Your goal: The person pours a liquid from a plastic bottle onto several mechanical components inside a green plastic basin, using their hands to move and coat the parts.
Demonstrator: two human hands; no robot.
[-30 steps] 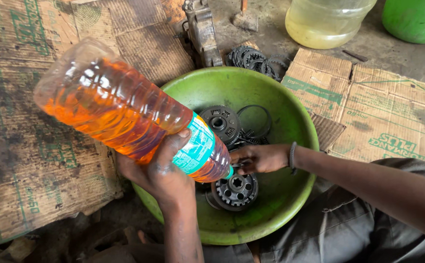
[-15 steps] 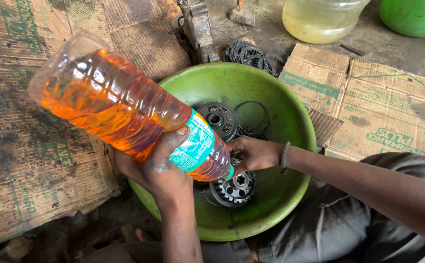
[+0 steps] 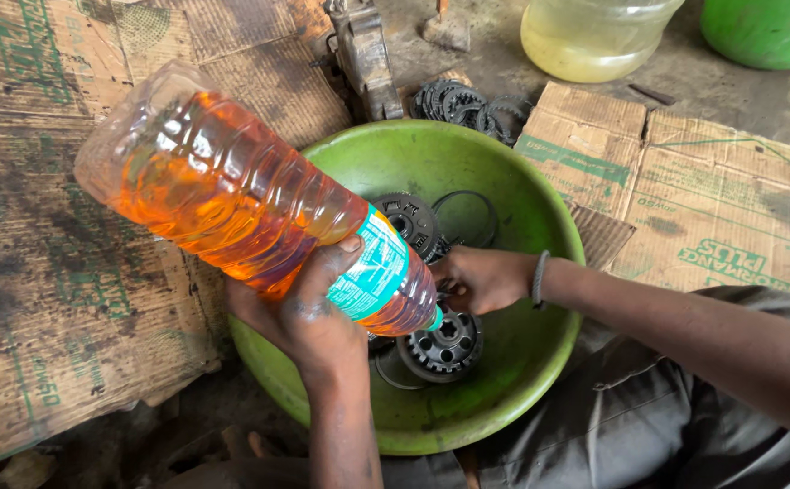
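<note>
A large clear plastic bottle of orange liquid is held tilted, its neck pointing down into a green basin that sits on the floor. The left hand is wrapped from below around the bottle near its teal label, its grip closed on the bottle. The right hand is placed at the bottle's mouth, inside the basin; its fingers are curled at the neck, but whether anything is clamped there cannot be told. In the basin a toothed metal hub lies just under the bottle's mouth, a second geared part and a thin ring behind it. Flattened cardboard is spread around the basin. A stack of toothed rings rests beyond its rim, near a pale jug.
</note>
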